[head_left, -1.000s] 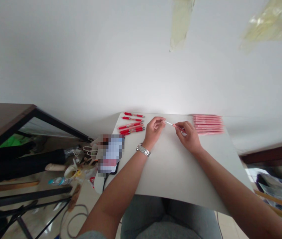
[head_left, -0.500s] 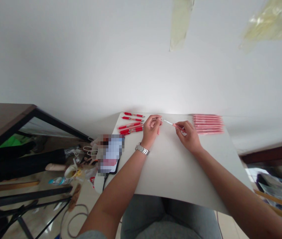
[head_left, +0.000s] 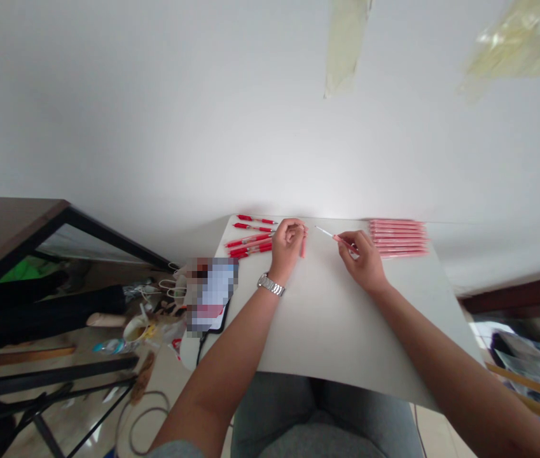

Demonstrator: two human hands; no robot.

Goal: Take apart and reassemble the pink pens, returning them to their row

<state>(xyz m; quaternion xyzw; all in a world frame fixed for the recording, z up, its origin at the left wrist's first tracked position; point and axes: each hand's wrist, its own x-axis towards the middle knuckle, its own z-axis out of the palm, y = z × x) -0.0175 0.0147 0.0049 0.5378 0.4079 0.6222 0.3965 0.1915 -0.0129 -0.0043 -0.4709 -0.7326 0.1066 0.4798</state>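
My left hand (head_left: 287,244) has its fingers curled around a red pen barrel (head_left: 303,244), which hangs down from the fist near the far middle of the white table (head_left: 327,318). My right hand (head_left: 362,259) pinches a thin pen refill (head_left: 327,233) whose white tip points left toward the left hand. Tip and barrel are apart. Several red pens (head_left: 250,240) lie just left of my left hand. A row of pink tubes (head_left: 398,238) lies right of my right hand.
A phone (head_left: 212,294) with a cable lies at the table's left edge. Left of the table stand a dark wooden desk (head_left: 7,235), cups and clutter on the floor. A white wall rises behind the table. My knees are under the near edge.
My left hand has pulled leftward, away from the refill's tip, taking the red barrel with it. My right hand has barely moved and still holds the refill.
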